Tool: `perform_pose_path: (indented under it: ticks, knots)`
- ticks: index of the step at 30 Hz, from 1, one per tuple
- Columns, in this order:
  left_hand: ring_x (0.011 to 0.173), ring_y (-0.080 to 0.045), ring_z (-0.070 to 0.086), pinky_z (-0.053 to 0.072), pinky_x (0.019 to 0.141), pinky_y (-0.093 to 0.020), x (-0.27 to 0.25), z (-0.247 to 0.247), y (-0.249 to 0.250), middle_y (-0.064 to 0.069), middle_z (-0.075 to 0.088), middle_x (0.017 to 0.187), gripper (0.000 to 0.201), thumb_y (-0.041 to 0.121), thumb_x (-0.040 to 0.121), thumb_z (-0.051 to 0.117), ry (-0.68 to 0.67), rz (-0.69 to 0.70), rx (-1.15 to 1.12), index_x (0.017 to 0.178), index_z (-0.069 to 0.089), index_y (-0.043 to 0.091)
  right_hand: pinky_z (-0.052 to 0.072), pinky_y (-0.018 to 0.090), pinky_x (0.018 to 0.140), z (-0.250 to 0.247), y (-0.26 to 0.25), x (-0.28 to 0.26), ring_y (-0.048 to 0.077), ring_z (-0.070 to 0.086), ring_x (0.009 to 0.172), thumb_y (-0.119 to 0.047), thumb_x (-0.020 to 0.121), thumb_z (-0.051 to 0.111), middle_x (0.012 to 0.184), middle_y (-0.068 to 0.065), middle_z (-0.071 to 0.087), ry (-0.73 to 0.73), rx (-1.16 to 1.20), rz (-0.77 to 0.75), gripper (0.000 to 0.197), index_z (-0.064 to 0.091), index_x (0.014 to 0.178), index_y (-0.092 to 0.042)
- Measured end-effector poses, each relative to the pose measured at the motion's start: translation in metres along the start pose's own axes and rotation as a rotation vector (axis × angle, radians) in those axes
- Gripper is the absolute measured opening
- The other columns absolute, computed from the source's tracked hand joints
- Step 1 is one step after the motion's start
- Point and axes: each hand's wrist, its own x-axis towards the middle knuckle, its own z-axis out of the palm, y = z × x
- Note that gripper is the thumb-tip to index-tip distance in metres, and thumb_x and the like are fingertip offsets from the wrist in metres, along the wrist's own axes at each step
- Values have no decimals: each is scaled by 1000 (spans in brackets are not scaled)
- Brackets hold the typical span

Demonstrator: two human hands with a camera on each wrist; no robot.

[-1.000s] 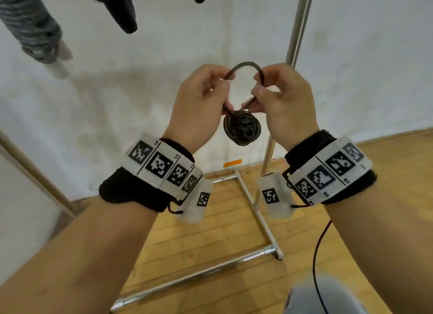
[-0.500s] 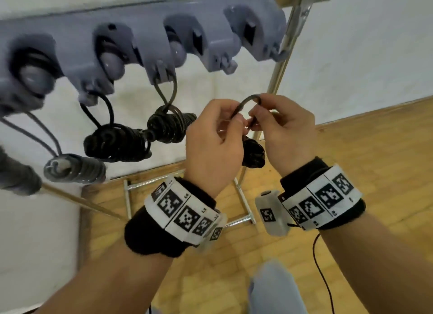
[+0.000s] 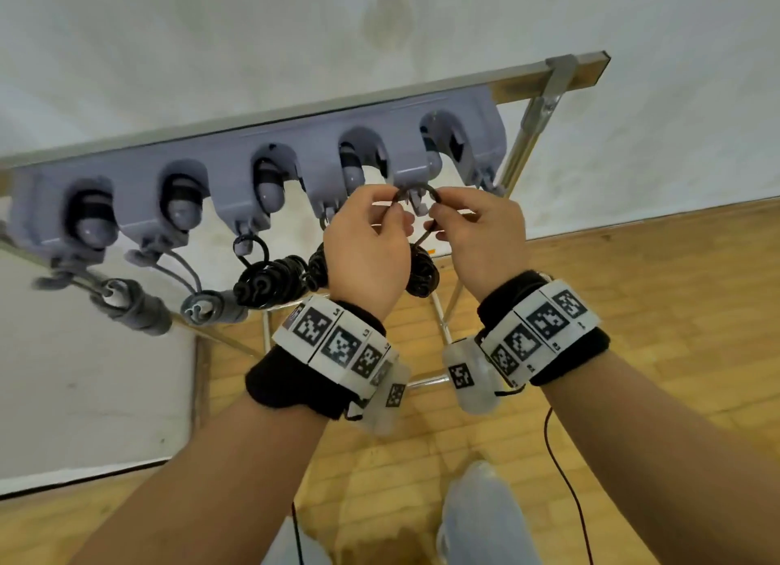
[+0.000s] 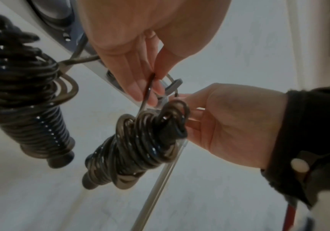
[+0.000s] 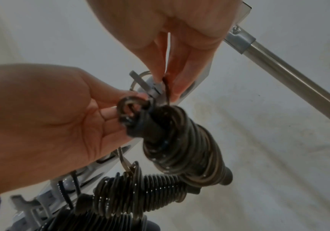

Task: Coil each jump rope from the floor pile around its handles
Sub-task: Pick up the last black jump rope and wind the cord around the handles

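Observation:
A black jump rope [image 3: 423, 274], coiled around its handles, hangs between my hands. Its free loop [image 3: 415, 189] arches over a small hook [image 3: 418, 205] under the grey wall rack [image 3: 202, 184]. My left hand [image 3: 390, 218] pinches the left side of the loop and my right hand [image 3: 439, 215] pinches the right side. In the left wrist view my left fingers [image 4: 138, 87] pinch the cord above the bundle [image 4: 136, 148]. In the right wrist view my right fingers [image 5: 180, 75] pinch it above the same bundle [image 5: 180, 148]. Whether the loop bears on the hook is unclear.
Other coiled ropes [image 3: 270, 279] hang from hooks to the left, two of them grey [image 3: 211, 307]. The rack is fixed to a metal stand [image 3: 527, 142] before a white wall. Below is a wooden floor [image 3: 633, 311], and a thin cable [image 3: 565, 480] trails from my right wrist.
Both hands have risen with the coiled rope, from open space before the wall up to the rack. The loop now sits at a hook near the rack's right end.

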Motion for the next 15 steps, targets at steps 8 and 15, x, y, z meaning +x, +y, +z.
perform_pose_path:
  ticks: [8, 15]
  knots:
    - [81, -10, 65, 54, 78, -32, 1, 5, -3, 6, 69, 84, 9, 18, 93, 54, 31, -76, 199, 90, 57, 26, 54, 38, 82, 2, 5, 5, 12, 66, 82, -12, 83, 62, 86, -4, 70, -79, -87, 58, 14, 72, 92, -15]
    - [77, -3, 56, 35, 65, -5, 4, 5, -3, 13, 61, 85, 13, 20, 92, 58, 1, -94, 277, 97, 69, 17, 47, 17, 74, -2, 7, 9, 2, 62, 81, -18, 82, 63, 81, -14, 65, -105, -171, 77, 11, 70, 90, -22]
